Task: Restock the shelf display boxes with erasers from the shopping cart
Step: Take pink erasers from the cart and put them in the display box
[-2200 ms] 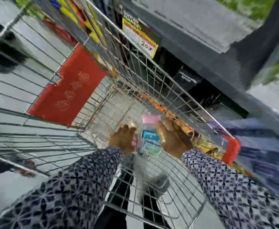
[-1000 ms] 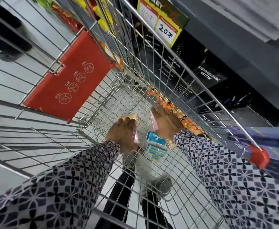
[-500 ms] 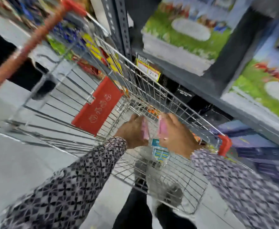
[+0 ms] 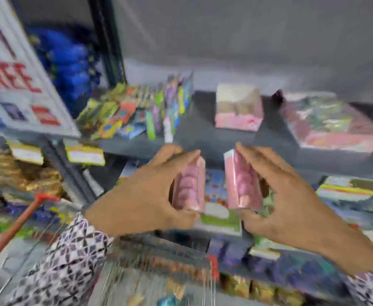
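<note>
My left hand grips a pink eraser pack, held upright between thumb and fingers. My right hand grips a second pink eraser pack the same way. Both packs hang in front of the grey shelf edge, a little below the shelf board. On that shelf stands a pink display box with pale contents, straight beyond my hands. A larger pink display box under clear wrap sits to its right. The frame is blurred by motion.
Colourful packets stand in a row on the shelf's left. A white sign with red letters leans at the far left. The cart's red handle and wire rim lie below. Picture boxes fill the lower shelf.
Both hands have risen out of the cart with a pink pack each, up to shelf height. My view has swung from the cart basket up to the shelf.
</note>
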